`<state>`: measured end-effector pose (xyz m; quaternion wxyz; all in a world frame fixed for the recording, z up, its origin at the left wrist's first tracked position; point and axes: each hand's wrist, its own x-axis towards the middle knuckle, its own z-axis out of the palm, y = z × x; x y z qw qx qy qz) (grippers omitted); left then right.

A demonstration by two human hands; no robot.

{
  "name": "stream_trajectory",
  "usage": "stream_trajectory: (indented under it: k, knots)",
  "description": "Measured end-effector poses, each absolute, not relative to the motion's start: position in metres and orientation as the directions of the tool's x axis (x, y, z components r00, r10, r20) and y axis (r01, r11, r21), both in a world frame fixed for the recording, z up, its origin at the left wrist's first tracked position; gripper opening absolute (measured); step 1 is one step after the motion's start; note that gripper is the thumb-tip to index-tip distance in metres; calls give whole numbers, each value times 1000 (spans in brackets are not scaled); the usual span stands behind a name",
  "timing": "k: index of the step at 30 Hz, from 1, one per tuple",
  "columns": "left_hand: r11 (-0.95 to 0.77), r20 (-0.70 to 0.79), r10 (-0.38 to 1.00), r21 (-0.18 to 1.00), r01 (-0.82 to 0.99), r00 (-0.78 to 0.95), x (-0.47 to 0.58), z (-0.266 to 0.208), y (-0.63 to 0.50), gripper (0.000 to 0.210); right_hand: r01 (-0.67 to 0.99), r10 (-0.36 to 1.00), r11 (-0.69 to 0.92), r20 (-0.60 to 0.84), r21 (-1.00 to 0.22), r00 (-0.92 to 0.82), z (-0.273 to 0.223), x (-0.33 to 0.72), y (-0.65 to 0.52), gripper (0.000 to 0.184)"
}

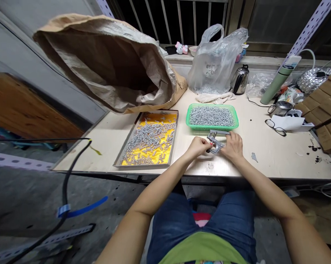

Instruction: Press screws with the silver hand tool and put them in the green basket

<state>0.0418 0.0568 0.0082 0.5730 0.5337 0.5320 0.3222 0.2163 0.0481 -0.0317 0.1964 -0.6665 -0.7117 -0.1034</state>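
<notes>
My right hand [234,147] is closed round a grey metal hand tool [217,143] with plier-like handles and a small spring near its jaws. At the jaw end, my left hand [198,145] pinches something small, with a bit of red showing at the fingertips; the piece itself is mostly hidden. Just beyond the tool stands a green plastic basket [191,126] full of small silvery metal parts [212,115]. To the left lies a shallow tray [170,161] lined in yellow, with many similar metal pieces [151,137] scattered in it.
A large open paper sack [113,66] leans over the table's back left. Behind the basket are a plastic bag [209,69], a cloth [216,98] and a steel jug [240,80]. Glasses [277,127], a green bottle [277,83] and stacked cardboard boxes [326,106] stand right.
</notes>
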Motion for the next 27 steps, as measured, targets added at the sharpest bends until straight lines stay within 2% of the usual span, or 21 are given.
stream_trajectory:
  k: [5, 8, 12, 16, 19, 21, 24, 27]
  knots:
    - [88, -111, 981, 986, 143, 159, 50, 18, 71, 20, 981, 924, -6, 373, -194, 79, -30, 226, 51, 71]
    - [-11, 1, 998, 988, 156, 67, 61, 28, 104, 22, 980, 938, -29, 334, -199, 96, -28, 230, 51, 78]
    - [-49, 59, 998, 958, 282, -28, 78, 44, 153, 22, 985, 940, 11, 336, -173, 48, -27, 231, 50, 77]
    - [-64, 105, 992, 888, 456, -63, 63, 48, 165, 35, 989, 940, 14, 338, -149, 38, -27, 234, 51, 78]
    - [-46, 158, 979, 793, 607, -132, 16, 44, 162, 35, 992, 954, 15, 300, -129, 24, -28, 235, 51, 78]
    - [53, 166, 957, 703, 709, -236, -30, 43, 163, 35, 993, 962, 41, 274, -113, -8, -28, 234, 50, 79]
    - [259, 137, 916, 517, 816, -378, -104, 44, 169, 38, 992, 965, 84, 257, -95, -57, -28, 230, 49, 79]
    - [341, 167, 903, 279, 898, -395, -158, 41, 173, 44, 992, 965, 87, 255, -88, -62, -29, 228, 48, 80]
